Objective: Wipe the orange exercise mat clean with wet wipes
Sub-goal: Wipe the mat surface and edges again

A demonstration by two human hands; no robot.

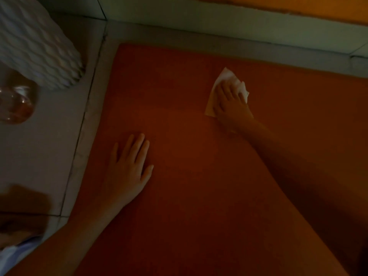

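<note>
The orange exercise mat (189, 136) lies flat on a pale tiled floor and fills most of the head view. My right hand (231, 102) presses a white wet wipe (225, 76) onto the mat near its far edge, fingers laid straight over the wipe. The wipe sticks out beyond my fingertips and to the left of the hand. My left hand (129, 166) rests flat on the mat near its left edge, fingers straight and slightly spread, holding nothing.
A white ribbed object (39, 48) stands on the floor at the upper left, with a clear glass item (16, 104) below it. Pale floor tiles (49, 152) run along the mat's left side. A skirting and orange wall (258, 8) border the far side.
</note>
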